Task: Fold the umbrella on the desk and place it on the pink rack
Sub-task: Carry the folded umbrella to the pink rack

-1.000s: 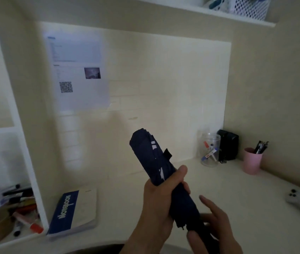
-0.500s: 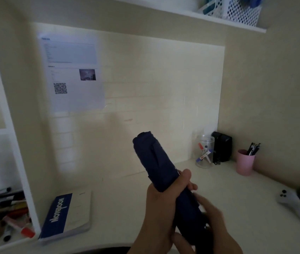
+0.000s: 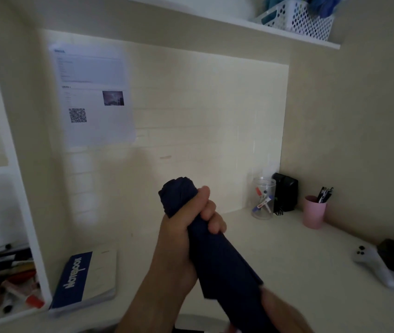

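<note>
A dark blue umbrella [image 3: 217,255], rolled up into a tight bundle, is held in the lower middle of the frame, above the desk [image 3: 275,255]. It slants from its upper end near the centre of the frame down toward the lower right edge.

The left hand [image 3: 186,236] grips the umbrella close to its upper end. Its fingers [image 3: 211,217] are curled fully round the fabric, the thumb lying up along the right side of the bundle, so only the rounded tip of the umbrella shows above the fist.

The right hand [image 3: 284,313] is at the lower right edge of the frame, at the umbrella's lower end. It is blurred and partly cut off; it touches the umbrella, but whether its fingers are closed round it cannot be told.

On the desk at lower left lies a notebook [image 3: 83,280] with a blue cover band. At far left, a shelf compartment holds markers [image 3: 20,292] in a jumble. In the right corner of the desk stand a clear jar [image 3: 263,199] with pens in it, a black box [image 3: 286,194] just behind it, and a pink cup [image 3: 314,216] holding dark pens. A white controller [image 3: 373,265] lies at the right edge, beside a dark object that is not clear.

A printed sheet [image 3: 92,94] with a QR code is stuck on the wall at upper left. On the top shelf at upper right sits a white basket [image 3: 299,19].
</note>
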Available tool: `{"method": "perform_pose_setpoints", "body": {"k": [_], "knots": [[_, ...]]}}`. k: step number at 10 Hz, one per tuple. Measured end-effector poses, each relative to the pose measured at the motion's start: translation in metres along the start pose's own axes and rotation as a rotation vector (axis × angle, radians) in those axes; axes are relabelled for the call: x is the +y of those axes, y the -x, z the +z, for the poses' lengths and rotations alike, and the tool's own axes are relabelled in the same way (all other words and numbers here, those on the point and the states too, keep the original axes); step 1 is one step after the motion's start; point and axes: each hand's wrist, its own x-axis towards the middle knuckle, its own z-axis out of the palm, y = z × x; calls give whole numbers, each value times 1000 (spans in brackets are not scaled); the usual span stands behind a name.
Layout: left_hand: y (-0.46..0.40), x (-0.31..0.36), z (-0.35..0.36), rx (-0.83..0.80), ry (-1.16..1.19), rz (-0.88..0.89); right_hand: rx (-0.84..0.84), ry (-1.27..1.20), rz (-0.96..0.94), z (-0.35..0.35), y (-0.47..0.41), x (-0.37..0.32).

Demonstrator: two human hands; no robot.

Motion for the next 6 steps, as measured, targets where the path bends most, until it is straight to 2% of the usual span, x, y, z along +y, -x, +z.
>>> {"method": "perform_pose_setpoints", "body": {"k": [1,2,3,4,5,6], "knots": [[1,-3,1,229,-44,49,-46,7,109,89,28,-21],[20,-9,7,115,41,-14,-141,-44,32,-56,-32,-93],[49,-37,6,-151,19,-106,102,-201,172,-90,20,-100],[60,-59,8,-84,-118,-140,-114,-64,39,-109,46,-99],[60,-78,13,33,-432,-159,-22,158,2,-157,44,-84],[69,-111,33,-125,-852,-26,113,234,-87,-193,27,-89]]}}
